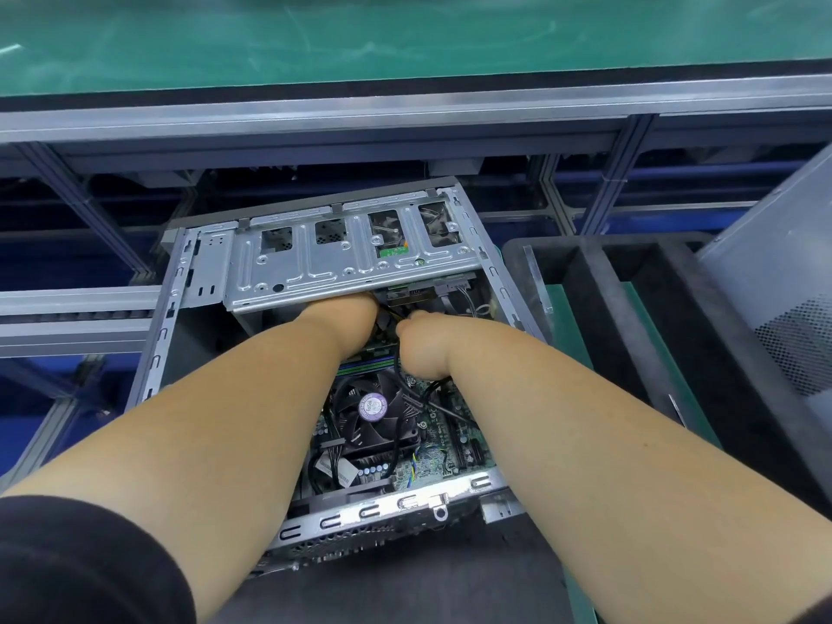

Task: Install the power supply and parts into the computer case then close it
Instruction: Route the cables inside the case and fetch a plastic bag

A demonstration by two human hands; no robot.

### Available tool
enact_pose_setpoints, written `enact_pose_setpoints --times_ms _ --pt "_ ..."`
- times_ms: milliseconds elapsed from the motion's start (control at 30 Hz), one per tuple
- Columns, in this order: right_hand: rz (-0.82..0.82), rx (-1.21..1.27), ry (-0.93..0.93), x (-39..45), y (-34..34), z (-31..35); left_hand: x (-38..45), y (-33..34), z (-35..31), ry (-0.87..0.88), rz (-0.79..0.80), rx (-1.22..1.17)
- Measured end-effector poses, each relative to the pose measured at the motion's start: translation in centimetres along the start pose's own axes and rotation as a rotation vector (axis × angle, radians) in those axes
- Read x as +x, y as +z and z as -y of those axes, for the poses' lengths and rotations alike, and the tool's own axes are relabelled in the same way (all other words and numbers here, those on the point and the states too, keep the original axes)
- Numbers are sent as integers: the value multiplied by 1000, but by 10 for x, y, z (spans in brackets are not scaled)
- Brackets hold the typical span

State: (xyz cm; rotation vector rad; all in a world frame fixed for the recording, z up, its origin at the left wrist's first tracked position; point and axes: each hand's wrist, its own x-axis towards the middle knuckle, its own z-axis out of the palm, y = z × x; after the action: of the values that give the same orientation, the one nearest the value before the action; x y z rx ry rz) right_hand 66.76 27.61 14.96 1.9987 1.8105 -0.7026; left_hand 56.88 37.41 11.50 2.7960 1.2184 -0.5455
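Head cam looks down into an open computer case (162, 335) lying on its side w/ no side panel on it. Inside, at the bottom, sits the green motherboard (443, 439). On it is a round black CPU fan (371, 409) w/ a purple sticker in the middle. Black cables (398, 448) run over and beside the fan. At the far end of the case a silver drive cage (346, 263) w/ square holes covers the top part, and a small green board (392, 252) shows through one hole.

Both arms reach into the case, side by side. Left hand (349, 315) goes under the edge of the drive cage; its fingers are hidden there, so can't tell if they hold anything. Right hand (423, 342) is just beside it, w/ fingers curled in a pinch near yellow and black wires (391, 318); can't tell for sure if it grips them. A black sleeve (85, 560) is on the left arm.

Right of the case is a black foam tray (599, 299) w/ long slots. A grey metal panel (774, 281) w/ tiny vent holes leans on its right side. Behind the case runs a metal frame rail (405, 114), and past it a green mat (360, 33).
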Motion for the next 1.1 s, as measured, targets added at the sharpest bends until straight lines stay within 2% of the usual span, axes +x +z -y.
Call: enact_pose_setpoints --times_ms 667,1100 --pt "-27 56 24 -2 5 2 7 -5 -15 14 74 90" --pt "-73 124 -1 -15 1 8 6 -4 -14 -4 31 92"
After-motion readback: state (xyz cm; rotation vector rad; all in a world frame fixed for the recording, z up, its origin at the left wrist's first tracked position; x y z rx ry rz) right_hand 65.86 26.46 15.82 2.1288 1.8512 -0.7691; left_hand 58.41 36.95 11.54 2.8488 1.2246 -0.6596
